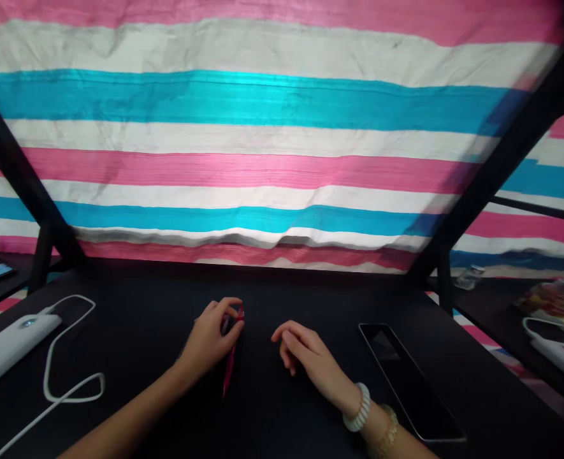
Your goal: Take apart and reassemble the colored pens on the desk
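Note:
On the black desk (257, 414), my left hand (209, 338) has its thumb and index finger closed around the top of a slim pink pen (229, 373). The pen's lower end points toward me. Something dark shows under the fingers beside it, too hidden to name. To the right, my right hand (310, 357) is held over the desk with loosely bent fingers and nothing in it. A white coiled band (358, 408) and a beaded bracelet (389, 430) circle that wrist. A black smartphone or tablet (410, 382) lies flat just right of this hand.
At the left lies a white power strip (14, 350) with a looping white cable (50, 363). Slanted black frame bars (496, 159) flank a striped curtain (262, 172). On the right-hand neighbouring desk are a small clear jar (470, 277), a plastic bag (552, 296) and another white strip (561, 357).

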`<state>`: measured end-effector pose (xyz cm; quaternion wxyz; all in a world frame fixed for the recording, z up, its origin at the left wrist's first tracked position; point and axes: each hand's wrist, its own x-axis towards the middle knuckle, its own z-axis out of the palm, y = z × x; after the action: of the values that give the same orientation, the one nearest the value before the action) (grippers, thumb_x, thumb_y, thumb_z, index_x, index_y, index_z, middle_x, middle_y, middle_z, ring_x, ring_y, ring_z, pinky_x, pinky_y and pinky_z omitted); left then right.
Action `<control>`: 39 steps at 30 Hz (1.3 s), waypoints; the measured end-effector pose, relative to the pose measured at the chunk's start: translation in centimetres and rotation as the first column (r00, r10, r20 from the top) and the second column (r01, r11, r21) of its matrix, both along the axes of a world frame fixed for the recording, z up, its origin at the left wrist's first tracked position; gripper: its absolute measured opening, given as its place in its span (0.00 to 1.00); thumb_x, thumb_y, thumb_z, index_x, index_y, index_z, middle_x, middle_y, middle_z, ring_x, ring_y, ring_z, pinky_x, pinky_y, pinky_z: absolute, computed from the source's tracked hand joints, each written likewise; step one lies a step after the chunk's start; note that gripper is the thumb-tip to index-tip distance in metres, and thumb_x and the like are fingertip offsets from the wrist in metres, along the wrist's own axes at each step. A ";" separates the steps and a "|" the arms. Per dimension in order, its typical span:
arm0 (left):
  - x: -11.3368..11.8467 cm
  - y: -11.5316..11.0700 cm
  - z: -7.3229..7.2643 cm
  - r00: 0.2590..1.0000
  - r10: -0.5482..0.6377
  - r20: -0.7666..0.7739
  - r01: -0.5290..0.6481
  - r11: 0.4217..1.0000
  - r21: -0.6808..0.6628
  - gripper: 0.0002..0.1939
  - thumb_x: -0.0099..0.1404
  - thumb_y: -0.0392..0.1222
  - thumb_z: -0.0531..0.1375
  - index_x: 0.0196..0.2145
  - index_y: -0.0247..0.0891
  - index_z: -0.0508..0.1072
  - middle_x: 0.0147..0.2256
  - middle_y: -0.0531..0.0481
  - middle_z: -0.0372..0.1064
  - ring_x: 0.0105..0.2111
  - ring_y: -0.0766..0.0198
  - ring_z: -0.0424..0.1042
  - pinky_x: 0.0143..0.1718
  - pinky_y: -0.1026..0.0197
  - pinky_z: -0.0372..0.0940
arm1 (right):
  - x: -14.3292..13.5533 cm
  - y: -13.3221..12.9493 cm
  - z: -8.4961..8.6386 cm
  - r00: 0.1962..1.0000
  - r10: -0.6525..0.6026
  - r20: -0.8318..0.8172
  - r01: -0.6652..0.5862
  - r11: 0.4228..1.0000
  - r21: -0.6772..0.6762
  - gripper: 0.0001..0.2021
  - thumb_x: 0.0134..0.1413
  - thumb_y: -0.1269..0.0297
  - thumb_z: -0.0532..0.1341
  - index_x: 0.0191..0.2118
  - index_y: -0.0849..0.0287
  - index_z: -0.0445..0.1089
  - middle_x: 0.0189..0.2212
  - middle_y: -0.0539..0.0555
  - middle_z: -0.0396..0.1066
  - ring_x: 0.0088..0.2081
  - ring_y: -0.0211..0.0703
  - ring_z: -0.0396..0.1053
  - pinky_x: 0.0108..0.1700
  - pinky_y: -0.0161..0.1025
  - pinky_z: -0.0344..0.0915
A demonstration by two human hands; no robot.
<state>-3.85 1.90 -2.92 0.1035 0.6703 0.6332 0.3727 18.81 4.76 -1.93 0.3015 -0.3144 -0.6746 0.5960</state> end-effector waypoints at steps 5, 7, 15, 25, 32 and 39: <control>-0.5 0.4 -0.8 0.995 0.036 -0.089 -0.033 0.999 0.030 0.15 0.63 0.39 0.57 0.49 0.40 0.69 0.39 0.46 0.71 0.38 0.56 0.71 0.42 0.53 0.67 | 0.0 0.1 -0.1 1.000 -0.006 0.008 0.006 1.000 0.017 0.18 0.62 0.49 0.53 0.37 0.61 0.67 0.19 0.46 0.61 0.20 0.33 0.58 0.23 0.31 0.56; -0.8 0.5 -0.7 0.994 0.044 -0.099 -0.039 0.998 0.046 0.17 0.63 0.37 0.56 0.49 0.39 0.69 0.39 0.45 0.70 0.38 0.56 0.71 0.42 0.52 0.68 | 0.0 0.2 -0.2 1.000 -0.015 0.011 0.014 1.000 0.023 0.18 0.62 0.50 0.53 0.37 0.61 0.67 0.19 0.46 0.61 0.20 0.33 0.58 0.23 0.31 0.57; -4.4 0.0 0.9 0.952 -0.185 -0.246 0.198 0.980 0.030 0.22 0.64 0.45 0.58 0.56 0.46 0.66 0.54 0.46 0.67 0.55 0.51 0.64 0.56 0.47 0.61 | 0.3 0.9 -0.4 0.992 -0.095 0.086 0.080 0.982 0.171 0.14 0.65 0.55 0.51 0.38 0.60 0.67 0.20 0.46 0.60 0.21 0.35 0.58 0.25 0.32 0.57; -7.9 -5.6 -1.2 0.904 -0.304 -0.300 0.260 0.949 -0.179 0.36 0.67 0.57 0.54 0.67 0.50 0.45 0.70 0.47 0.33 0.67 0.45 0.42 0.63 0.42 0.49 | -0.3 -1.7 0.4 0.909 -0.116 0.400 -0.200 0.722 0.662 0.15 0.58 0.70 0.58 0.51 0.57 0.67 0.39 0.53 0.72 0.45 0.45 0.66 0.47 0.41 0.63; -5.2 -4.9 -2.6 0.879 -0.277 -0.389 0.234 0.960 -0.154 0.31 0.70 0.55 0.50 0.67 0.48 0.49 0.69 0.48 0.39 0.67 0.46 0.37 0.63 0.41 0.49 | -0.9 -3.3 0.0 0.800 -0.032 0.600 -0.449 0.631 0.632 0.31 0.61 0.57 0.59 0.67 0.49 0.49 0.65 0.57 0.53 0.66 0.54 0.45 0.64 0.54 0.47; -2.0 -4.3 -3.9 0.929 -0.172 -0.327 0.148 0.984 -0.099 0.29 0.71 0.54 0.47 0.65 0.41 0.55 0.68 0.45 0.44 0.67 0.50 0.40 0.63 0.43 0.50 | -1.2 -3.6 -0.4 0.743 -0.045 0.668 -0.508 0.613 0.606 0.31 0.64 0.52 0.54 0.68 0.52 0.47 0.68 0.58 0.46 0.69 0.55 0.38 0.66 0.57 0.42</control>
<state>-5.89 -2.41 -6.81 0.0489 0.7691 0.5979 0.2206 17.64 1.14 -2.33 0.0772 -0.2404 -0.9553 0.1534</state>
